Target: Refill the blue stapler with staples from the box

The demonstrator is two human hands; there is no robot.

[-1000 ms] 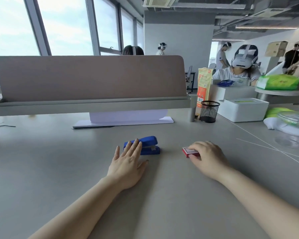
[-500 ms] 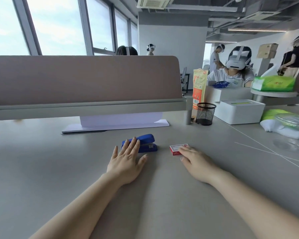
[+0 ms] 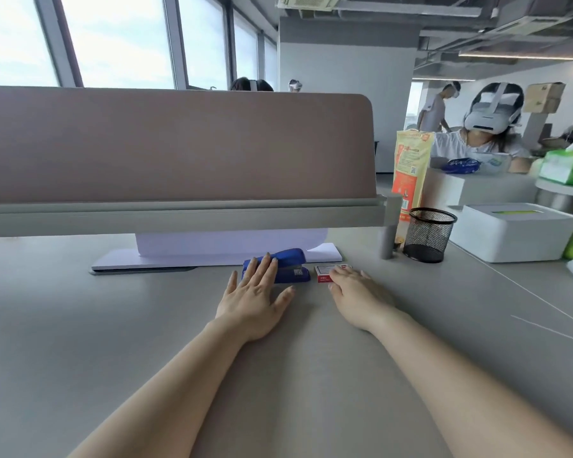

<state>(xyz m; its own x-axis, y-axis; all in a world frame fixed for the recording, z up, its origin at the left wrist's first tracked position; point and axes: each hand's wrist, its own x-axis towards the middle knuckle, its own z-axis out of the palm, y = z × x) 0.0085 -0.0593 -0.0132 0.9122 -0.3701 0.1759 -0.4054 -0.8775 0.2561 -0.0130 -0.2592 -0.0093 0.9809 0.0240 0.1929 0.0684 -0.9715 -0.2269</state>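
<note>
The blue stapler (image 3: 290, 266) lies closed on the grey desk (image 3: 80, 325), in front of the partition. My left hand (image 3: 253, 297) rests flat with fingers spread, its fingertips over the stapler's left end. Right beside the stapler sits the small red and white staple box (image 3: 323, 273), closed. My right hand (image 3: 359, 297) lies palm down just behind the box, fingertips touching its near right edge. Neither hand grips anything.
A brown partition (image 3: 179, 147) with a grey shelf runs across the desk's back, white paper (image 3: 232, 246) under it. A black mesh pen cup (image 3: 429, 234), an orange packet (image 3: 411, 173) and a white box (image 3: 513, 231) stand at right. People with headsets sit beyond.
The right hand slid the staple box left until it sits next to the stapler, then drew back onto its near edge. The left hand stayed on the stapler. The camera tilted up.
</note>
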